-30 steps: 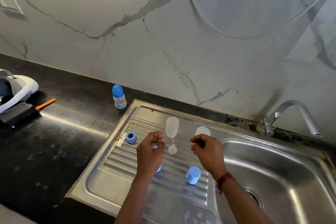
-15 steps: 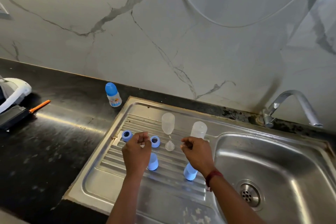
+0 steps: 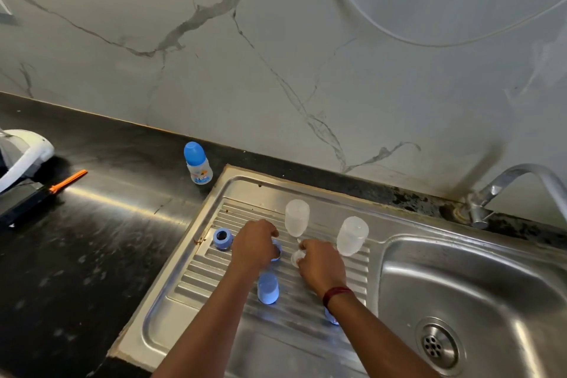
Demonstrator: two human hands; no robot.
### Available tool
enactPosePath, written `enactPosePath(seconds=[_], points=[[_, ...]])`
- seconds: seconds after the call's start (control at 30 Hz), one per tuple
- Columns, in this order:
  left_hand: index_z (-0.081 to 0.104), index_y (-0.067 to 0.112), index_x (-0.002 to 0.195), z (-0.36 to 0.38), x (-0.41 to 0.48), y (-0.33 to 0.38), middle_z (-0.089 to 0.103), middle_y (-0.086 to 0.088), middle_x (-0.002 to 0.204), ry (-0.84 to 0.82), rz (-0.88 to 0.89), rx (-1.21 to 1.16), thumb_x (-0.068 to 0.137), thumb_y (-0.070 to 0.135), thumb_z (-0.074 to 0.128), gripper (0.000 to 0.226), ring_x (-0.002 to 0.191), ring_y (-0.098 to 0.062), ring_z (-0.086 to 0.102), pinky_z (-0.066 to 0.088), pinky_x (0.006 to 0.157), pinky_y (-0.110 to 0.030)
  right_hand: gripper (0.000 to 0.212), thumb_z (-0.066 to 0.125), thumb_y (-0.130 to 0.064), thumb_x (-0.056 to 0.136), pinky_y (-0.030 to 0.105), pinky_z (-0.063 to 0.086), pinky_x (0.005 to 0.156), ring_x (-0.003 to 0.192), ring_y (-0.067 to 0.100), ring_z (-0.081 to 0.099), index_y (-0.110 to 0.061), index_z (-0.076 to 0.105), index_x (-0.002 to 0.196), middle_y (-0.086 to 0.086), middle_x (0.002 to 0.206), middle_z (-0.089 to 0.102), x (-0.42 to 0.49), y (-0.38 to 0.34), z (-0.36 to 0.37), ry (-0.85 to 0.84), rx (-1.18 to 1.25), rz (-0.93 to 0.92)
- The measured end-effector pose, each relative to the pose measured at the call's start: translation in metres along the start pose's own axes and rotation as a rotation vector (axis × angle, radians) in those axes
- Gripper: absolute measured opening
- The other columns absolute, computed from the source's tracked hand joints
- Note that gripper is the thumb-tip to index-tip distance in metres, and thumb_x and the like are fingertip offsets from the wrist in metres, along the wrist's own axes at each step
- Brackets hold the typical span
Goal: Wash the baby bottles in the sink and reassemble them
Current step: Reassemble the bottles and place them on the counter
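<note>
Two clear bottle bodies [image 3: 297, 218] [image 3: 352, 236] stand upside down on the steel drainboard [image 3: 196, 282]. My left hand [image 3: 254, 244] curls its fingers over a blue screw ring [image 3: 277, 252], which is mostly hidden under it. My right hand [image 3: 322, 264] pinches a small clear teat [image 3: 296, 258] lying between the two bodies. A second blue ring [image 3: 222, 238] sits to the left of my left hand. One blue cap [image 3: 268, 288] stands between my forearms, and another blue cap [image 3: 332, 318] peeks out under my right wrist. An assembled bottle [image 3: 197, 163] stands on the black counter.
The sink basin [image 3: 460, 285] with its drain [image 3: 435, 345] lies to the right, under the tap [image 3: 503, 187]. On the black counter [image 3: 92, 239] at far left are a white appliance [image 3: 24, 156] and an orange-handled tool [image 3: 66, 181]. A marble wall rises behind.
Both hands have dropped onto the drainboard: the left one now covers the blue ring, and the right one has reached the clear teat. The view has shifted slightly.
</note>
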State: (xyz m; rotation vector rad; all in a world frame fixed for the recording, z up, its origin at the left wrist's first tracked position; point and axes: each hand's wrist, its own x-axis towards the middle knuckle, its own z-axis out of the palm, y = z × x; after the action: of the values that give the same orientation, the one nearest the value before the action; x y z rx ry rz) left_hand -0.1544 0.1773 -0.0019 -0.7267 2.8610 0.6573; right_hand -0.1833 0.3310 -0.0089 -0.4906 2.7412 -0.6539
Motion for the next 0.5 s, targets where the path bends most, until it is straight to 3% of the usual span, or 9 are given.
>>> enactPosePath(seconds=[0.17, 0.3, 0.4, 0.5], points=[[0.071, 0.020, 0.113, 0.011, 0.010, 0.001, 0.070, -0.002, 0.112, -0.071, 0.055, 0.166, 0.077, 0.032, 0.078, 0.038, 0.102, -0.021, 0.065, 0.052, 0.083, -0.031, 0.020, 0.055, -0.029, 0.094, 0.028, 0.048, 0.073, 0.093, 0.022, 0.065, -0.017, 0.071, 0.101, 0.002, 0.099, 0.072, 0.002, 0.000, 0.004, 0.020, 0.016, 0.015], [0.069, 0.019, 0.115, 0.011, 0.013, 0.001, 0.070, -0.001, 0.112, -0.041, 0.057, 0.147, 0.079, 0.033, 0.076, 0.038, 0.102, -0.019, 0.064, 0.050, 0.084, -0.028, 0.016, 0.062, -0.030, 0.088, 0.023, 0.044, 0.069, 0.086, 0.016, 0.062, -0.017, 0.069, 0.092, -0.002, 0.093, 0.069, 0.001, 0.004, 0.003, 0.034, 0.105, 0.028], [0.067, 0.016, 0.111, -0.004, 0.010, 0.002, 0.070, 0.000, 0.105, -0.026, 0.029, 0.005, 0.079, 0.036, 0.078, 0.040, 0.095, -0.019, 0.065, 0.048, 0.079, -0.026, 0.009, 0.071, -0.022, 0.079, 0.018, 0.043, 0.064, 0.073, 0.009, 0.060, -0.016, 0.065, 0.077, -0.007, 0.076, 0.065, -0.003, 0.006, -0.006, 0.071, 0.354, 0.095], [0.061, 0.017, 0.094, -0.022, -0.002, 0.002, 0.067, 0.005, 0.086, 0.013, -0.026, -0.241, 0.077, 0.037, 0.080, 0.032, 0.083, -0.015, 0.062, 0.042, 0.067, -0.020, 0.010, 0.071, -0.012, 0.080, 0.028, 0.058, 0.065, 0.074, 0.016, 0.064, -0.003, 0.065, 0.080, 0.004, 0.078, 0.068, -0.010, 0.007, -0.019, 0.036, 0.765, 0.279]])
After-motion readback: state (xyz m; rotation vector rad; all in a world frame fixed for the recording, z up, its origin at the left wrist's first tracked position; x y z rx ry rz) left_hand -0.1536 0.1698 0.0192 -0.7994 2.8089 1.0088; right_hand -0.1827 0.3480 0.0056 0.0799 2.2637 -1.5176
